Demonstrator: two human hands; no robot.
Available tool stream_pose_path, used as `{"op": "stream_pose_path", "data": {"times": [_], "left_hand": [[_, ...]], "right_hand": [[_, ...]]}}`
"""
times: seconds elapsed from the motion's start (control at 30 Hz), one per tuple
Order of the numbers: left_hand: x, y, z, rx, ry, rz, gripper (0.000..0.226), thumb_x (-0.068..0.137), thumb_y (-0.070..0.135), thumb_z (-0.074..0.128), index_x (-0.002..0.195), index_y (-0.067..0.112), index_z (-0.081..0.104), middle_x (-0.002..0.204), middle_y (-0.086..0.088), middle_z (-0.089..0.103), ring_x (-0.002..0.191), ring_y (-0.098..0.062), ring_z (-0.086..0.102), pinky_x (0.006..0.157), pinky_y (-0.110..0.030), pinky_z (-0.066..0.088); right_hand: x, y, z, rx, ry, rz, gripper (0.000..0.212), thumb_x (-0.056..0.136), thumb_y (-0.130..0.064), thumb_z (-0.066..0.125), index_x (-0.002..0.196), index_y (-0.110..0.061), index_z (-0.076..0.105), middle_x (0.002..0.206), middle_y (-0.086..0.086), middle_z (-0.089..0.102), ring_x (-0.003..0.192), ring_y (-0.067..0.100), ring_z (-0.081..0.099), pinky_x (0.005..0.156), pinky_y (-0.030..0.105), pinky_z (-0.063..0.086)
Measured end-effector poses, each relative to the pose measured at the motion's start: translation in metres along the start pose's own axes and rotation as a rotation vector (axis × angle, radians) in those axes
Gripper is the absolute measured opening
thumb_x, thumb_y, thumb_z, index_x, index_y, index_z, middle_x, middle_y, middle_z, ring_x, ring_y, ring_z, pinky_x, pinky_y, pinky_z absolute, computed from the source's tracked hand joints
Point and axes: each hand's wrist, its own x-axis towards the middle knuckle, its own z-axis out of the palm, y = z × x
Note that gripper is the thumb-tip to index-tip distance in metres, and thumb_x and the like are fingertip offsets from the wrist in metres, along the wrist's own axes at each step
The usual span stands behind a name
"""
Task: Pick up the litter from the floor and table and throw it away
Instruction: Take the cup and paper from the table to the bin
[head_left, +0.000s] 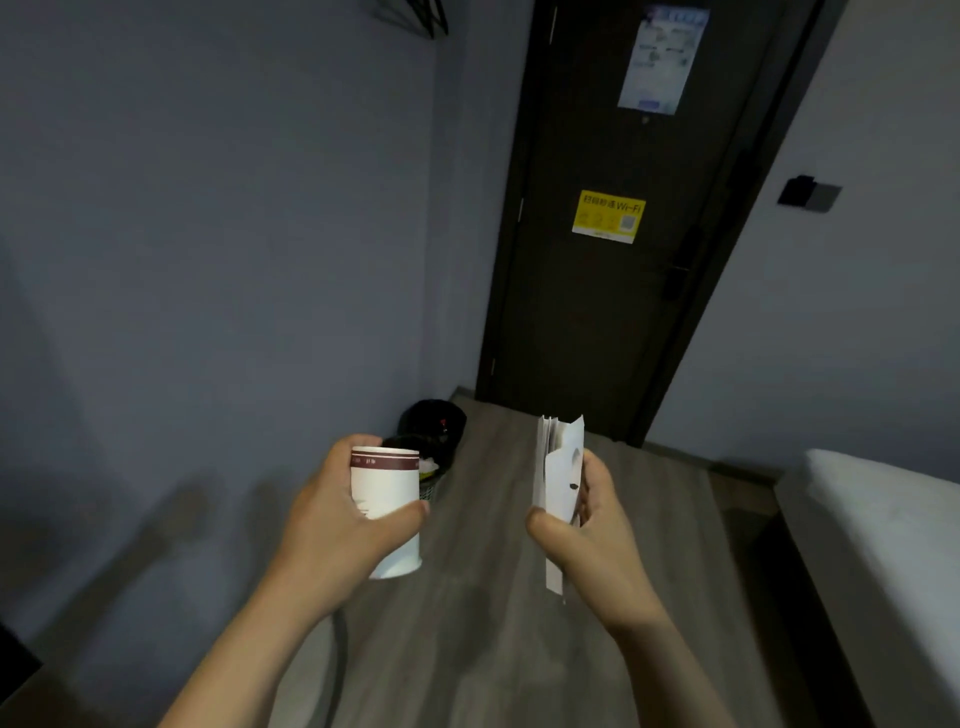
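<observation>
While the head camera looked down a narrow room, the only writing that could be read was "Wi-Fi" on a yellow sticker (608, 216) stuck to the dark door (587, 312); the characters beside it were too blurred to make out. Higher on that door hung a pale blue-and-white notice (662, 60), its print unreadable.

And the left hand (332, 525) had the paper cup (387, 512), a white cylinder with a maroon band near its rim carrying tiny lettering too small to read. Its grip was wrapped around the cup's body, thumb across the front, fingers behind, the cup tilted slightly with its rim up and away.

Over to the right hand (589, 535): its grip was pinched on a bundle of white papers (558, 483), thin folded sheets held edge-on and upright, thumb on the near face, fingers behind. One sheet showed a small dark mark.

Both forearms reached forward over the grey wood-grain floor (493, 649). Beyond the cup, against the blue-grey wall (208, 260), stood a black bin (434, 423) with light scraps showing inside. A white bed (883, 519) edged the right side, well apart from both hands.
</observation>
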Motion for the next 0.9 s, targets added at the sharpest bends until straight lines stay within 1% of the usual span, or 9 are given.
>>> {"op": "stream_pose_path", "data": {"times": [0.07,0.13,0.27,0.33,0.43,0.53,0.63,0.77,0.9], "left_hand": [[0.029,-0.011,0.005,-0.017,0.008,-0.021,0.053,0.059,0.024,0.087,0.096,0.042,0.052,0.079,0.018,0.064,0.067,0.006,0.060,0.057,-0.017,0.043],[0.059,-0.022,0.013,-0.015,0.001,-0.020,0.052,0.061,0.020,0.087,0.096,0.037,0.053,0.080,0.019,0.065,0.067,0.007,0.060,0.055,-0.012,0.044],[0.129,-0.035,0.033,0.031,0.013,-0.022,0.053,0.064,0.021,0.085,0.105,0.033,0.053,0.082,0.014,0.065,0.071,0.008,0.059,0.056,-0.010,0.042],[0.167,-0.037,0.045,0.056,0.007,-0.020,0.054,0.065,0.024,0.084,0.108,0.031,0.052,0.087,0.013,0.064,0.073,0.003,0.060,0.059,-0.013,0.043],[0.223,-0.038,0.063,0.089,-0.017,-0.027,0.054,0.067,0.022,0.082,0.111,0.029,0.051,0.092,0.010,0.063,0.081,-0.006,0.061,0.064,-0.018,0.044],[0.271,-0.046,0.082,0.093,0.004,-0.033,0.054,0.067,0.021,0.082,0.109,0.031,0.049,0.091,0.008,0.063,0.080,-0.005,0.061,0.059,-0.013,0.041],[0.309,-0.061,0.099,0.100,0.010,-0.067,0.053,0.066,0.022,0.082,0.105,0.035,0.049,0.087,0.009,0.063,0.072,0.003,0.060,0.052,-0.006,0.041],[0.363,-0.084,0.112,0.102,0.026,-0.109,0.049,0.063,0.026,0.083,0.093,0.043,0.048,0.083,0.009,0.063,0.072,0.006,0.059,0.050,-0.008,0.041],[0.425,-0.116,0.123,0.102,0.019,-0.144,0.049,0.064,0.025,0.085,0.091,0.044,0.048,0.083,0.009,0.063,0.071,0.009,0.059,0.051,-0.009,0.041]], "right_hand": [[0.032,0.009,0.007,0.008,-0.018,0.009,0.061,0.070,-0.022,0.066,0.111,-0.059,0.039,0.105,-0.019,0.062,0.097,0.005,0.062,0.079,0.027,0.056],[0.067,0.019,0.013,0.002,-0.042,0.019,0.065,0.067,-0.026,0.066,0.119,-0.054,0.038,0.108,-0.019,0.061,0.098,0.005,0.062,0.079,0.027,0.056],[0.144,0.039,0.016,0.024,-0.047,-0.004,0.064,0.065,-0.025,0.066,0.116,-0.053,0.040,0.102,-0.023,0.062,0.095,-0.001,0.062,0.071,0.021,0.055],[0.186,0.046,0.013,0.054,-0.049,-0.010,0.062,0.065,-0.023,0.066,0.116,-0.050,0.043,0.101,-0.022,0.064,0.095,0.000,0.062,0.073,0.023,0.057],[0.246,0.050,0.008,0.064,-0.046,0.006,0.067,0.063,-0.027,0.066,0.122,-0.045,0.039,0.104,-0.022,0.061,0.093,-0.005,0.061,0.065,0.015,0.053],[0.300,0.055,0.004,0.031,-0.055,0.021,0.069,0.062,-0.032,0.065,0.123,-0.044,0.035,0.106,-0.025,0.056,0.094,-0.001,0.059,0.062,0.013,0.049],[0.343,0.069,0.005,0.005,-0.077,0.050,0.062,0.062,-0.034,0.064,0.119,-0.040,0.042,0.107,-0.018,0.059,0.093,0.004,0.060,0.067,0.017,0.049],[0.397,0.090,0.017,-0.027,-0.111,0.106,0.064,0.074,-0.023,0.072,0.128,-0.035,0.040,0.116,-0.009,0.059,0.102,0.015,0.060,0.082,0.037,0.055],[0.460,0.113,0.036,-0.057,-0.145,0.154,0.058,0.079,-0.017,0.070,0.124,-0.034,0.039,0.113,-0.009,0.059,0.099,0.015,0.061,0.076,0.032,0.055]]}}
